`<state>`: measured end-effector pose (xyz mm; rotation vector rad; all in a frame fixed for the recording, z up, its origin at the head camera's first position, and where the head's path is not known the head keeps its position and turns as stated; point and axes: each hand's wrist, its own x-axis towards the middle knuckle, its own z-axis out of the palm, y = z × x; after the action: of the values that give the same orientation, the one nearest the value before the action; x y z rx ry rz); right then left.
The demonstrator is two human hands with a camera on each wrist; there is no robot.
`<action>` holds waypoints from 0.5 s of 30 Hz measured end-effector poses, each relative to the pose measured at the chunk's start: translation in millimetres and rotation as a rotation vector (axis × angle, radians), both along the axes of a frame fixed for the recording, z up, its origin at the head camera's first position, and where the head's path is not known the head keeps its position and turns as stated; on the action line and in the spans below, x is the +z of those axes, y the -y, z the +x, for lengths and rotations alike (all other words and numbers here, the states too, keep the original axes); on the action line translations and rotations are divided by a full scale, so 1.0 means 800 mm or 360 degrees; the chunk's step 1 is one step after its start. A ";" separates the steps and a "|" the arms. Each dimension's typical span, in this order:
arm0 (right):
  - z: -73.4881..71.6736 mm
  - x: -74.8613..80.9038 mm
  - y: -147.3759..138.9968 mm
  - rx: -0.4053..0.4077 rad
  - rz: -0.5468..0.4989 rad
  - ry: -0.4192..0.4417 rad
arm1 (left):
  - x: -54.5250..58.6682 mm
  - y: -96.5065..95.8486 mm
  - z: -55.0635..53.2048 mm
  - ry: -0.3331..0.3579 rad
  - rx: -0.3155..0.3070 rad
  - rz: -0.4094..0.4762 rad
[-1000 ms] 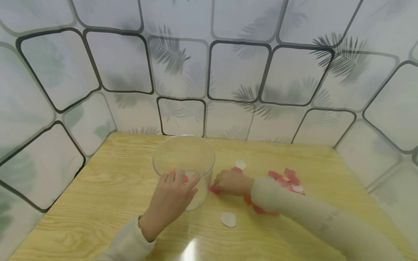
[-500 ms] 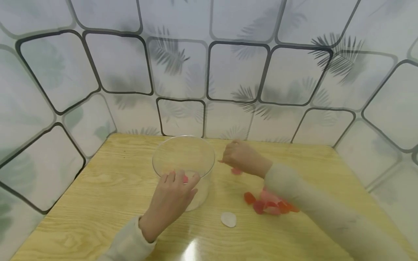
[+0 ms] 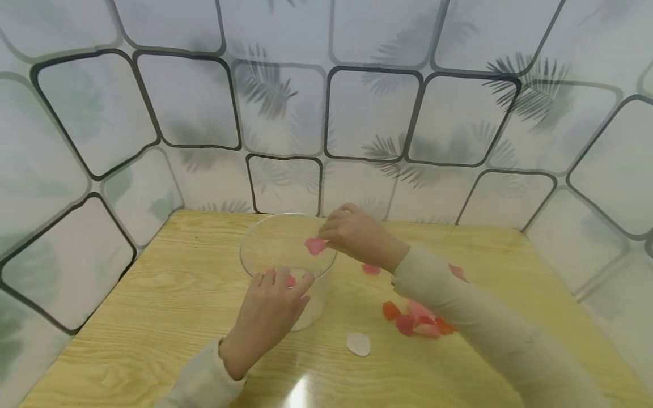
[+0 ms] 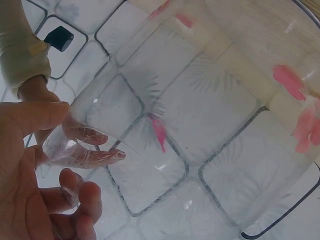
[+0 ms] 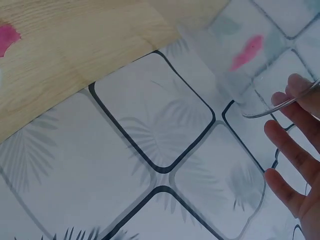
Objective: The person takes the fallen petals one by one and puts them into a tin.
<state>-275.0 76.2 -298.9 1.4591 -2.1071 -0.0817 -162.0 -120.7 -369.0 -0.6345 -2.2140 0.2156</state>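
A clear round container (image 3: pixel 317 300) stands on the wooden table, with a few pink petals at its bottom. My left hand (image 3: pixel 270 317) holds its near rim, fingers over the edge and thumb at the side. Over the right part of the rim is my right hand (image 3: pixel 357 235), its fingers extended and spread in the right wrist view. Just off those fingertips a pink petal (image 3: pixel 316 246) hangs in the air within the container's mouth. Through the clear wall, the left wrist view shows the same petal (image 4: pixel 159 134) apart from the right fingers.
A loose pile of pink and red petals (image 3: pixel 423 322) lies right of the container, an orange petal (image 3: pixel 391 310) beside it. One white petal (image 3: pixel 359 344) lies nearer. A pink petal (image 3: pixel 370 269) lies below the right wrist. Patterned wall panels (image 3: pixel 372 113) enclose the table.
My right hand has risen from the table beside the container, then moved left over its rim. The pink petal it carried has left its fingers. My left hand has stayed put.
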 end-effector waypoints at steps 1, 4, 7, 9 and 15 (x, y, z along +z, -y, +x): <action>0.001 0.000 0.000 -0.0011 0.0004 0.0014 | 0.000 0.000 0.000 0.0001 -0.0001 0.0001; 0.001 0.001 -0.004 -0.0038 -0.0016 0.0049 | 0.000 -0.001 0.000 -0.0007 0.0002 -0.0004; -0.001 0.004 -0.014 -0.0031 -0.0079 0.0082 | 0.000 0.000 0.001 -0.0005 0.0007 -0.0008; -0.004 0.004 -0.023 -0.0031 -0.0147 0.0113 | 0.000 0.000 0.001 0.0000 0.0006 -0.0005; -0.020 -0.022 -0.063 -0.0144 -0.0227 0.0309 | 0.000 0.001 0.000 0.0000 0.0009 -0.0003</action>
<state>-291.4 126.5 -316.5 1.3337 -2.2829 0.1795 -161.9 -121.5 -369.4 -0.6297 -2.2162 0.2207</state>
